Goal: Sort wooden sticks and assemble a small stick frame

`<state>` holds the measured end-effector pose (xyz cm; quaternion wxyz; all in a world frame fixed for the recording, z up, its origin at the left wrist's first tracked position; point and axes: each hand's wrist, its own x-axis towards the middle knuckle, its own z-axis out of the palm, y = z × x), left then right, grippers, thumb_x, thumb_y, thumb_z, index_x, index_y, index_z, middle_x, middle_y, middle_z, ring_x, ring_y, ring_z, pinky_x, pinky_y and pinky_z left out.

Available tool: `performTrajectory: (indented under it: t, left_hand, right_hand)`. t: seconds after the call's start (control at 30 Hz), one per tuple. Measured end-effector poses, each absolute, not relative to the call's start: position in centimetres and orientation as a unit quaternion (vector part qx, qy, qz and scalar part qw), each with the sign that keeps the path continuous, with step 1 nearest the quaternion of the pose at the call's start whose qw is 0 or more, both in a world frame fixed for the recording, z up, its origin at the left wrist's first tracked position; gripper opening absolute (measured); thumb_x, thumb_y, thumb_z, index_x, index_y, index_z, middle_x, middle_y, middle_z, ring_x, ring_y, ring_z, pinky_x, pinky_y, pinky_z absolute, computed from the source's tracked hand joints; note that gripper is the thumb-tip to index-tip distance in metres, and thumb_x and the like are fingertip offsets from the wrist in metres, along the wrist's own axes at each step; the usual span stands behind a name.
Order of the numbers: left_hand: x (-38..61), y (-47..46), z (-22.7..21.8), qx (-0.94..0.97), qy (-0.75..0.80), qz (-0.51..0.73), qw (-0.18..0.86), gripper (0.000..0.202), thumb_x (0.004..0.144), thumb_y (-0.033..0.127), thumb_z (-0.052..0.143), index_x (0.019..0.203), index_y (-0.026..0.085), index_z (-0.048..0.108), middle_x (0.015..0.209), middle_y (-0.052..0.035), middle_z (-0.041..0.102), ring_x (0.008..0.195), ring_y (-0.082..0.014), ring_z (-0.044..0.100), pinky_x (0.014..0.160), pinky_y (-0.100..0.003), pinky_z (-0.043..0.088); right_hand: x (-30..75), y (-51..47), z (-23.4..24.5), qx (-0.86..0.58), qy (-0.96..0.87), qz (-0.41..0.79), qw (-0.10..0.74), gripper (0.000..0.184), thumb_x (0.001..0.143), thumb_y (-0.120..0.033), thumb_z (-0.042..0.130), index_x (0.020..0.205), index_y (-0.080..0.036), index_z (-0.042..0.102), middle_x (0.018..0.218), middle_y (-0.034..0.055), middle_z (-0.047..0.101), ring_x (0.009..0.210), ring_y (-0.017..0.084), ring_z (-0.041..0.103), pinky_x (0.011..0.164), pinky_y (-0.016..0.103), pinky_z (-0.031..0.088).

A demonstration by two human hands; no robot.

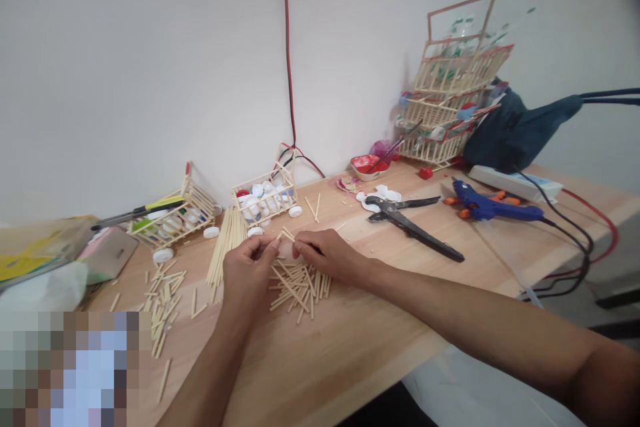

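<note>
My left hand is closed in a pinch, with the tip of a short wooden stick showing at its fingertips. Facing it, my right hand pinches another short wooden stick; the sticks' ends come close together, and I cannot tell whether they touch. Just below both hands lies a loose pile of short wooden sticks. Beside my left hand is a bundle of long wooden sticks. Behind the hands stands a small stick-built cart filled with bottle caps.
Another stick cart and scattered short sticks lie left. To the right are black-handled cutters, a blue glue gun, a dish of red paint and a power strip. Stacked stick carts stand at the back right.
</note>
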<state>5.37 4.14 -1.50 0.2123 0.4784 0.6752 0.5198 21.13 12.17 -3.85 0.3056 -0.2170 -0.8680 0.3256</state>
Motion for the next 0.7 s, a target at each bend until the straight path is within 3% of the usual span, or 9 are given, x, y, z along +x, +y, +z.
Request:
performTrajectory:
  t: [0.7]
  left_hand:
    - [5.32, 3.94, -1.42, 0.483, 0.675, 0.513, 0.218, 0.022, 0.072, 0.034, 0.067, 0.079, 0.015, 0.074, 0.069, -0.0026, 0.070, 0.066, -0.0166, 0.061, 0.062, -0.025, 0.045]
  right_hand:
    - [21.13, 12.08, -3.70, -0.219, -0.868, 0.328, 0.301, 0.025, 0.092, -0.015, 0.044, 0.077, -0.015, 0.063, 0.072, 0.0000, 0.062, 0.067, 0.010, 0.053, 0.065, 0.020, 0.035]
